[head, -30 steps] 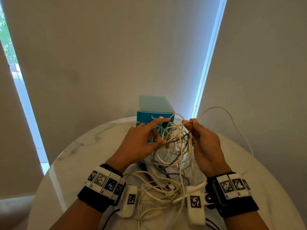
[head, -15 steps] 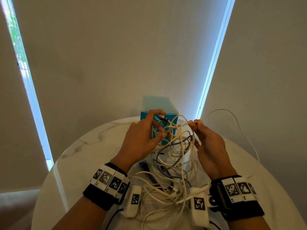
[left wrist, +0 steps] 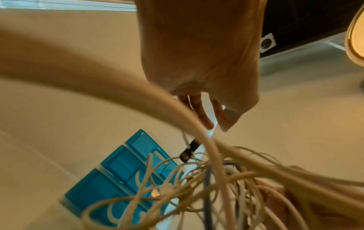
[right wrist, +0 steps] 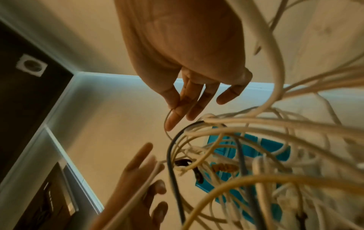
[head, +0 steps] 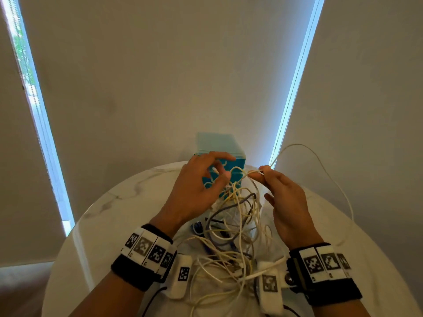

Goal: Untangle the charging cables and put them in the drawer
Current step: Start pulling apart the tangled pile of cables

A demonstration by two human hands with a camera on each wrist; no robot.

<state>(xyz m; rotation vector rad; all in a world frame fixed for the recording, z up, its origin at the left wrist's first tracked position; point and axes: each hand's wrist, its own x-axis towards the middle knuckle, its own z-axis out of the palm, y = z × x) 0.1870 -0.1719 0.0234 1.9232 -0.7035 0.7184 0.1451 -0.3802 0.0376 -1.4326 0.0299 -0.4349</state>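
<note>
The tangle of cream, white and grey charging cables (head: 235, 225) hangs between both hands above the round white marble bench (head: 109, 216); its lower loops are cut off at the frame bottom in the head view. The small blue plastic drawer unit (head: 238, 154) stands behind the tangle, its front mostly hidden by the left hand (head: 196, 188) and by cable loops.

Left wrist view only: three blue drawer fronts (left wrist: 122, 168), all closed, and a black connector (left wrist: 189, 152) dangling just below the left fingertips. Whether those fingers pinch its cable I cannot tell; they are curled into the tangle.

Right wrist view: the right hand (right wrist: 185, 51) pinches one thin cream strand (right wrist: 167, 121) between thumb and forefinger, the other fingers relaxed.

Versus 0.5 s ago: the hands are further apart, and the right hand has drawn its strand out to the right.
</note>
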